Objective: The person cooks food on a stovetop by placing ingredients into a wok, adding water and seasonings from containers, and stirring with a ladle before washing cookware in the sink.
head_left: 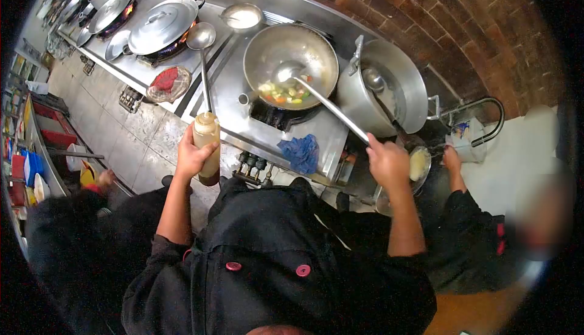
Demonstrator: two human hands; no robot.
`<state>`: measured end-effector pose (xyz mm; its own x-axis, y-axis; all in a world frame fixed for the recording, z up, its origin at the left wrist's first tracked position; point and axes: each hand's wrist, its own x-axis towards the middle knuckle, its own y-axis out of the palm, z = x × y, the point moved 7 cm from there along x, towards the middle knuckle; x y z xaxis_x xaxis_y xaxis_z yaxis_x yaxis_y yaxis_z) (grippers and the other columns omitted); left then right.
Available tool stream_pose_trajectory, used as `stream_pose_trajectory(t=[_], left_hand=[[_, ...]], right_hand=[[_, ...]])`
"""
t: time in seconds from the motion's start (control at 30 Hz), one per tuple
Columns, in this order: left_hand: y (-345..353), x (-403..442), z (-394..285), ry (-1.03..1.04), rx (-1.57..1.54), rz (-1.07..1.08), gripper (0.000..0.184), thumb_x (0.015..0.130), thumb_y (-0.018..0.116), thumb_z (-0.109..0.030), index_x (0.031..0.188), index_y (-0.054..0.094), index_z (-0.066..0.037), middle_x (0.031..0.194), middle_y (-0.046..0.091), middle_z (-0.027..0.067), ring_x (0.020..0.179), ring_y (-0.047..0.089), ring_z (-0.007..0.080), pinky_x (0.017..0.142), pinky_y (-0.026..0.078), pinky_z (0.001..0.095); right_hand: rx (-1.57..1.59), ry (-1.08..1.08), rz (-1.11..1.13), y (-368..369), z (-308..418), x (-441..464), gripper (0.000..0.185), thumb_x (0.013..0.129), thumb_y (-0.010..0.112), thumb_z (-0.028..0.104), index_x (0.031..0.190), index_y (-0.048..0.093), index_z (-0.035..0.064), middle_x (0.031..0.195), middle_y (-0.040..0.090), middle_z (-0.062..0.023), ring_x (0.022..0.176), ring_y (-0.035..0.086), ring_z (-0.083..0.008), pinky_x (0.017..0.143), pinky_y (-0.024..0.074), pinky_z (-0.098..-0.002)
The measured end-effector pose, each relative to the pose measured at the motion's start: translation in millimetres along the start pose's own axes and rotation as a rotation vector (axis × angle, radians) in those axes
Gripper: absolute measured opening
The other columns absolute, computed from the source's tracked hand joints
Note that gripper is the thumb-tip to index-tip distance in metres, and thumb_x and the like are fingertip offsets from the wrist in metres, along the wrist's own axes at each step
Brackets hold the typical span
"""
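My left hand [196,153] is wrapped round a squeeze bottle [207,134] with pale and dark contents, held upright in front of the stove's edge. My right hand [388,163] grips the handle of a long metal ladle [331,108]. The ladle's bowl rests inside a large wok [316,55], beside chopped vegetables [286,94] in green, orange and pale colours. The wok sits on a burner near the middle of the steel stove [225,101]. A crumpled blue cloth [299,153] lies on the stove's front edge, between my hands.
Right of the wok stands a tall pot [415,73] with a ladle inside. Lidded pans [163,24] sit over flames at the left. A second ladle [201,37] and a bowl [241,16] lie behind. Co-workers' hands show at right [452,160] and left [106,180].
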<state>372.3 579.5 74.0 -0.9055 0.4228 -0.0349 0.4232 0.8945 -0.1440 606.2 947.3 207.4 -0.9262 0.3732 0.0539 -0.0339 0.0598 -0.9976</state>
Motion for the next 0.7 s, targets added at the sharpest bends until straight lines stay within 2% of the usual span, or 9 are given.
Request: stream_pose_trajectory(t=[0.13,0.23,0.4,0.5,0.57,0.6,0.63,0.67,0.7], left_hand=[[-2.0,-2.3,-1.6,-0.039,-0.017,-0.043,0.067,0.067,0.071,-0.010,0.126,0.041,0.001,0.111,0.057,0.0108,0.100,0.055,0.0191,0.088,0.043,0.0322],[-2.6,-0.2,-10.2,-0.034,0.071,-0.050,0.068,0.067,0.072,-0.011,0.127,0.041,0.000,0.112,0.057,0.0110,0.101,0.055,0.0187,0.089,0.043,0.0322],[1.6,-1.7,-27.6,-0.015,0.050,-0.017,0.066,0.067,0.071,-0.011,0.125,0.042,0.000,0.111,0.057,0.0105,0.102,0.055,0.0185,0.090,0.042,0.0319],[-17.1,-9.5,-13.2,0.074,0.006,-0.125,0.063,0.067,0.070,-0.012,0.123,0.044,-0.001,0.110,0.058,0.0097,0.102,0.055,0.0179,0.090,0.042,0.0318],[-32.3,-25.1,-35.4,0.003,0.040,-0.121,0.061,0.067,0.071,-0.016,0.121,0.045,-0.002,0.108,0.059,0.0085,0.100,0.056,0.0168,0.090,0.043,0.0317],[-42.8,-32.7,-19.4,0.005,0.002,-0.143,0.063,0.067,0.072,-0.018,0.122,0.044,-0.003,0.108,0.059,0.0090,0.100,0.056,0.0168,0.090,0.043,0.0319],[-51.6,-43.3,-4.2,-0.115,-0.064,-0.177,0.062,0.065,0.073,-0.012,0.120,0.046,-0.003,0.109,0.058,0.0074,0.099,0.056,0.0175,0.089,0.044,0.0338],[-62.6,-56.5,9.0,-0.064,-0.141,-0.249,0.067,0.063,0.076,-0.015,0.122,0.044,-0.003,0.108,0.058,0.0073,0.099,0.055,0.0167,0.089,0.044,0.0337],[-75.1,-68.4,0.3,-0.012,-0.190,-0.305,0.071,0.062,0.078,-0.018,0.123,0.043,-0.003,0.110,0.056,0.0073,0.101,0.054,0.0164,0.091,0.043,0.0334]], right_hand=[[0.089,-0.013,0.000,-82.1,-20.8,-37.7,0.032,0.079,0.061,0.024,0.109,0.062,0.0143,0.071,0.060,-0.0180,0.064,0.059,-0.0357,0.059,0.0460,-0.0456],[0.131,0.077,0.172,-83.2,-28.9,-45.7,0.032,0.078,0.062,0.021,0.110,0.062,0.0139,0.072,0.061,-0.0182,0.064,0.059,-0.0360,0.061,0.0460,-0.0460],[0.337,0.249,0.198,38.0,-13.9,-25.9,0.033,0.083,0.058,0.023,0.115,0.059,0.0151,0.086,0.063,-0.0198,0.072,0.061,-0.0376,0.067,0.0483,-0.0438],[0.669,0.356,0.083,126.1,-20.3,-34.3,0.036,0.087,0.055,0.021,0.119,0.055,0.0065,0.091,0.064,-0.0190,0.075,0.063,-0.0316,0.068,0.0473,-0.0398],[0.859,0.520,0.158,118.7,13.7,-26.7,0.035,0.088,0.052,0.017,0.120,0.053,0.0023,0.080,0.063,-0.0143,0.068,0.058,-0.0238,0.065,0.0459,-0.0347],[0.839,0.329,-0.047,144.9,9.7,-21.8,0.037,0.090,0.052,0.019,0.125,0.051,0.0062,0.064,0.050,-0.0005,0.051,0.046,-0.0082,0.044,0.0382,-0.0253],[0.925,0.354,-0.014,182.5,-3.0,-22.5,0.036,0.090,0.051,0.019,0.124,0.052,0.0072,0.064,0.048,0.0005,0.049,0.044,-0.0075,0.039,0.0347,-0.0249],[1.631,0.750,0.255,209.0,-5.1,-30.0,0.033,0.090,0.050,0.018,0.122,0.052,0.0077,0.064,0.046,0.0015,0.048,0.043,-0.0075,0.036,0.0331,-0.0242],[1.295,0.682,0.244,155.5,32.2,-25.2,0.031,0.090,0.049,0.016,0.119,0.052,0.0059,0.063,0.045,0.0015,0.046,0.043,-0.0079,0.035,0.0321,-0.0224]])
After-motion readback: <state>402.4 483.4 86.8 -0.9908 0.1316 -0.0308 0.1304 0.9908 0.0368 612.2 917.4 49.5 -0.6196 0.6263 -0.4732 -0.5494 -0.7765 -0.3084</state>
